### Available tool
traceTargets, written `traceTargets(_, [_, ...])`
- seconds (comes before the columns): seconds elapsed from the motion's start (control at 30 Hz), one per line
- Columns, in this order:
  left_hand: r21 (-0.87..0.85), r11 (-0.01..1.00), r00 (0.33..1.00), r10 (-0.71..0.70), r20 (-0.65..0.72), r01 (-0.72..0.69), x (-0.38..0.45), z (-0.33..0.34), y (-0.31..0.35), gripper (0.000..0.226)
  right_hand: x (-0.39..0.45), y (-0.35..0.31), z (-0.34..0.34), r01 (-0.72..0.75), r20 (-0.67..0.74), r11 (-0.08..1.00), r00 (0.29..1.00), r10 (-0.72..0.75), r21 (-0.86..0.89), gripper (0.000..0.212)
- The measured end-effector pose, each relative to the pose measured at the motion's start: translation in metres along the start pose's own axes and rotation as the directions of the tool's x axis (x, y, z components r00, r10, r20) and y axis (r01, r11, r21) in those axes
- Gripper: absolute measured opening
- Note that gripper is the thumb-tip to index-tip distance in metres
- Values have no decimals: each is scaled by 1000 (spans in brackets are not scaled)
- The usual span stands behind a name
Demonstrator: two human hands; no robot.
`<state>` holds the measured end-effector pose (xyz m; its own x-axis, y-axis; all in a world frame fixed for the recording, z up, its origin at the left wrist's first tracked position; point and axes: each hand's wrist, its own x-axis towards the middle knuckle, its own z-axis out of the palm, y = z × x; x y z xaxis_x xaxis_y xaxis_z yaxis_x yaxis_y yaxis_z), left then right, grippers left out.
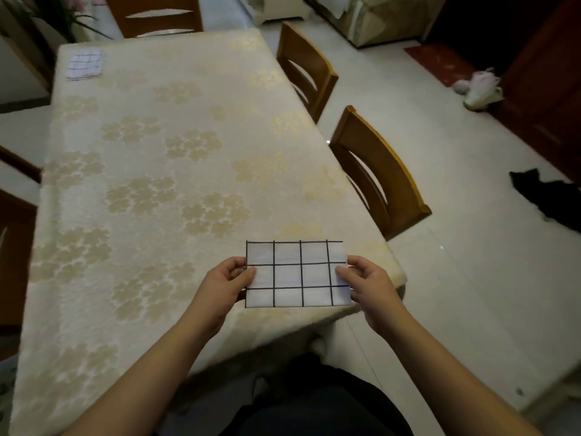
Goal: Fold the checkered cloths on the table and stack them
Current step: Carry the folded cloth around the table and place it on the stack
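Note:
A folded white cloth with a bold black grid (297, 273) is held flat over the near right corner of the table (151, 171). My left hand (228, 280) pinches its left edge, thumb on top. My right hand (364, 280) pinches its right edge the same way. A second folded checkered cloth (85, 63), with a finer grid, lies at the far left corner of the table.
The table wears a cream cloth with gold flowers. Wooden chairs stand along its right side (377, 174), (303, 67) and at the far end (157, 14). A dark object (544, 193) and a pale bundle (479, 89) lie on the tiled floor to the right.

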<state>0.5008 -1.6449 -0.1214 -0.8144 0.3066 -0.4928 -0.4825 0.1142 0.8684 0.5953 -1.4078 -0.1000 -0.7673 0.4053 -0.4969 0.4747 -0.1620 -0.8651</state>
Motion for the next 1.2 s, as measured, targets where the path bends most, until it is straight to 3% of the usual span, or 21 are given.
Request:
traceTargets(0.37, [154, 988, 976, -2, 220, -32, 12, 104, 16, 13, -46, 26, -89, 66, -321, 995, 946, -38, 77, 20])
traceTargets(0.63, [258, 965, 924, -48, 380, -56, 13, 233, 19, 17, -63, 46, -198, 131, -495, 968, 869, -9, 212, 17])
traceTargets(0.83, [360, 923, 897, -41, 441, -134, 12, 335, 13, 32, -62, 66, -292, 124, -558, 958, 828, 43, 258, 32])
traceTargets(1.2, [360, 924, 881, -59, 470, -130, 17, 447, 20, 31, -51, 64, -405, 148, -608, 957, 793, 36, 249, 25])
